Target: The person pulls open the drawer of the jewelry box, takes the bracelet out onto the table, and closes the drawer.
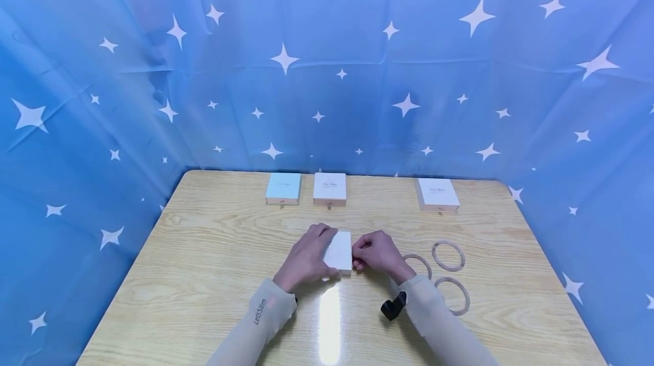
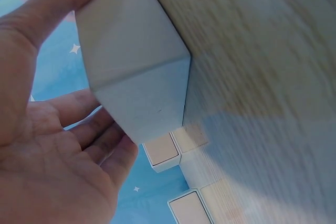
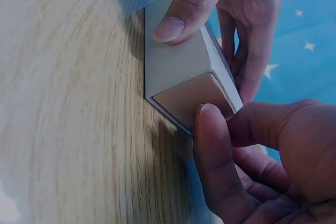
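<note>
A white drawer box (image 1: 341, 249) lies on the table between both hands. My left hand (image 1: 308, 255) grips it from the left, thumb on the near side and fingers along the far side. In the right wrist view, the pinkish drawer front (image 3: 181, 100) sits inside the white sleeve at the box's right end. My right hand (image 1: 378, 251) pinches with thumb and index finger at the middle of that front, where the matching boxes carry a small pull tab. The pinching fingertips hide the tab.
Three pale bangles lie right of my right hand: one partly behind the wrist (image 1: 428, 266), an upper bangle (image 1: 464, 256) and a lower bangle (image 1: 468, 298). Along the back edge stand a light-blue box (image 1: 283, 186), a pale pink box (image 1: 330, 185) and a white box (image 1: 437, 192).
</note>
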{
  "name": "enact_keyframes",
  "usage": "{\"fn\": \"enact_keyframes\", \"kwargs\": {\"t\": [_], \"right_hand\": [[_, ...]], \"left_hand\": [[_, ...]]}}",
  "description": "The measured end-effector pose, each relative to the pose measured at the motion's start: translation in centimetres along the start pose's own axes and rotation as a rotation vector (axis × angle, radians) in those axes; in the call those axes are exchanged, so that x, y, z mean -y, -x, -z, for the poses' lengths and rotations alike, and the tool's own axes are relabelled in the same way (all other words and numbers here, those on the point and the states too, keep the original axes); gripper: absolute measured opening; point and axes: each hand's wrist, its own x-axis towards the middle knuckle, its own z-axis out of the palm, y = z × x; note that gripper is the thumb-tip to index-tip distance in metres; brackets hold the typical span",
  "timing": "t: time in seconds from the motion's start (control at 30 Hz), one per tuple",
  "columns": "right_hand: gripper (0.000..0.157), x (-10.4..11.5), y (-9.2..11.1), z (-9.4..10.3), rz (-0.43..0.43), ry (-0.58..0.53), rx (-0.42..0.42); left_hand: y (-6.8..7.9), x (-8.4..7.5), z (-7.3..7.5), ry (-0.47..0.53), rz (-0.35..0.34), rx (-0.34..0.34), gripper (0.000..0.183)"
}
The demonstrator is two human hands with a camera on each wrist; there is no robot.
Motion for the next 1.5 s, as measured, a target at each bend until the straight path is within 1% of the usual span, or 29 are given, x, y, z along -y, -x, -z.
{"fn": "enact_keyframes", "kwargs": {"t": [0.1,0.27,0.4,0.47,0.53,0.6,0.67,0.7,0.83,0.93,1.03,1.17,1.23,1.33,1.5], "right_hand": [[0.012,-0.1,0.0,0.1,0.002,-0.008,0.009],[0.013,-0.2,0.1,0.3,0.008,-0.01,0.051],[0.014,-0.2,0.2,0.8,0.02,0.04,0.065],[0.014,-0.1,0.2,1.1,0.022,0.066,0.061],[0.015,0.0,0.2,1.6,0.03,0.087,0.049],[0.016,0.2,0.2,2.1,0.043,0.102,0.04],[0.019,0.3,0.1,2.5,0.073,0.138,0.029],[0.02,0.3,0.1,2.6,0.093,0.164,0.024],[0.028,0.2,0.1,3.0,0.187,0.255,0.013],[0.037,0.1,0.0,3.1,0.251,0.272,0.026],[0.045,0.0,-0.3,3.1,0.305,0.274,0.046],[0.048,0.0,-0.7,2.8,0.358,0.269,0.073],[0.047,0.1,-0.9,2.7,0.369,0.264,0.083],[0.045,0.3,-1.0,2.5,0.37,0.251,0.098],[0.038,0.7,-1.1,2.3,0.336,0.262,0.084]], "left_hand": [[0.0,0.0,0.0,-0.007,-0.004,0.0,0.102],[0.2,0.0,0.1,-0.019,-0.015,0.001,0.102],[0.2,0.3,0.2,-0.028,-0.043,0.01,0.106],[0.2,0.5,0.2,-0.029,-0.059,0.004,0.11],[0.3,0.8,0.3,-0.013,-0.068,-0.011,0.113],[0.4,1.0,0.5,0.036,-0.057,-0.037,0.114],[0.7,1.2,0.7,0.096,-0.03,-0.073,0.111],[1.0,1.3,0.8,0.139,-0.003,-0.091,0.108],[2.4,1.5,0.8,0.299,0.13,-0.156,0.097],[3.4,1.6,0.5,0.412,0.231,-0.2,0.09],[4.2,1.7,0.2,0.497,0.296,-0.232,0.085],[5.2,1.5,-0.6,0.578,0.322,-0.228,0.08],[5.5,1.5,-1.0,0.611,0.321,-0.221,0.076],[5.9,1.4,-1.7,0.653,0.32,-0.228,0.069],[5.8,1.4,-2.2,0.638,0.313,-0.271,0.055]]}}
